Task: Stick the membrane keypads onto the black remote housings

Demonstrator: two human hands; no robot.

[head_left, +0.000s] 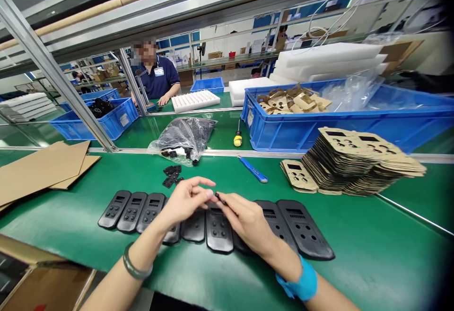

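- The small dark piece pinched between the fingertips of the left hand and right hand was too small to make out.
- Under both hands, the middle covers of the row of black panels were partly hidden.
- Beyond the fingers, the contents of the plastic bag stayed unclear.
- Both forearms were cut off by the lower edge.
- Left of the fingers, the cardboard sheets ran past the edge.

A single head-worn view looks forward and down from close above the green surface. The hands sit near centre, slightly toward 6 o'clock. Toward 12 o'clock it reaches across the line to a seated person opposite.
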